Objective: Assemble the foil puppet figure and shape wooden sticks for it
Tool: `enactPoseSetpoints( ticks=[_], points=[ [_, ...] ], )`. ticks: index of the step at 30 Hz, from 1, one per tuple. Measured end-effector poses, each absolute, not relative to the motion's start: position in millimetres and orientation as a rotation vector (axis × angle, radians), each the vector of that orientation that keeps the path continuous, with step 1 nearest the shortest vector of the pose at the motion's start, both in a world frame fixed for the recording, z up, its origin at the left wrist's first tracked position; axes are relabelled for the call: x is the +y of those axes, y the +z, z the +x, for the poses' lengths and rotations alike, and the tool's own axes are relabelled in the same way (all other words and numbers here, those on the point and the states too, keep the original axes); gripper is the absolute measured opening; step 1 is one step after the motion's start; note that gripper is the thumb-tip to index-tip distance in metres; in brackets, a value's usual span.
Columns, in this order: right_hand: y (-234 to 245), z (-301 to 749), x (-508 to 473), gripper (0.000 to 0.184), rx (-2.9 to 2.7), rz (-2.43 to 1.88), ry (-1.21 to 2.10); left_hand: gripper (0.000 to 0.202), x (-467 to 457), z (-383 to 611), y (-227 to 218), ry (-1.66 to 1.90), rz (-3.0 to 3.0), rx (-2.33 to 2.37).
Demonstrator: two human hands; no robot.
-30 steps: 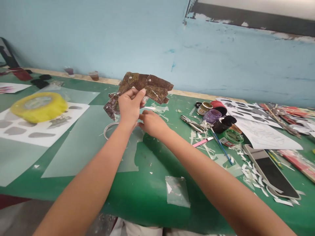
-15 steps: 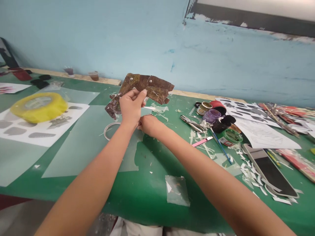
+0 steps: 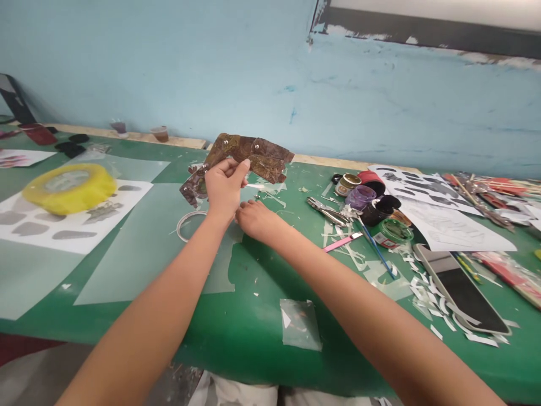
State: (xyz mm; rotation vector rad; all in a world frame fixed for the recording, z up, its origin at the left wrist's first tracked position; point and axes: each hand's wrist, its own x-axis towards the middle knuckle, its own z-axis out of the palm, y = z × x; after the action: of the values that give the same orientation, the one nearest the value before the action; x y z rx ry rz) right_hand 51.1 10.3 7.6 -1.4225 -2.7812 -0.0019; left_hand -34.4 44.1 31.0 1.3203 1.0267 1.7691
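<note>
My left hand (image 3: 226, 183) is closed on a brown, mottled jointed cut-out figure (image 3: 270, 152), pinching it between thumb and fingers above the table. Small shiny round fasteners join its overlapping pieces. My right hand (image 3: 256, 220) rests low, just below and right of the left wrist, with its fingers curled in. Whatever its fingertips hold, if anything, is hidden. A tiny dark bit (image 3: 257, 196) lies by its knuckles. Left of the hands, a roll of tape (image 3: 182, 228) lies partly behind my left forearm.
Pliers (image 3: 325, 211), a pink cutter (image 3: 341, 242), a blue brush (image 3: 377, 250) and paint jars (image 3: 394, 232) lie to the right. Farther right is a phone (image 3: 460, 290) among paper scraps. A big yellow tape roll (image 3: 95, 189) sits on a printed sheet (image 3: 80, 242) at left.
The brown cut-out has tilted and dipped slightly at its right end. My right hand has shifted a little, its fingers still curled. The view has moved slightly.
</note>
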Motion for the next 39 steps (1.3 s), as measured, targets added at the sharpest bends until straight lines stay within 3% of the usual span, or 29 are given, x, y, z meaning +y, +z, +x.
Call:
enactPoseSetpoints(
  ticks=[5,12,20,26,39],
  points=[
    [15.2,57.8,12.0,0.023,-2.799,-1.404,0.217,0.027,44.6,-33.9,30.6,1.754,1.350,1.088],
    [13.2,70.9,3.7,0.023,-2.720,-1.276,0.024,0.027,48.1,-35.0,26.7,1.774,1.387,1.090],
    [13.1,128.3,-26.5,0.008,-2.029,-1.220,0.478,0.027,33.7,-23.9,24.3,1.573,1.651,1.254],
    [4.1,154.8,-24.6,0.015,-1.393,-1.149,0.702,0.031,18.0,-4.1,18.1,1.368,1.778,1.252],
    [3.6,156.1,-19.9,0.022,-1.294,-1.068,1.031,0.030,6.5,7.4,16.2,1.268,1.808,1.223]
  ],
)
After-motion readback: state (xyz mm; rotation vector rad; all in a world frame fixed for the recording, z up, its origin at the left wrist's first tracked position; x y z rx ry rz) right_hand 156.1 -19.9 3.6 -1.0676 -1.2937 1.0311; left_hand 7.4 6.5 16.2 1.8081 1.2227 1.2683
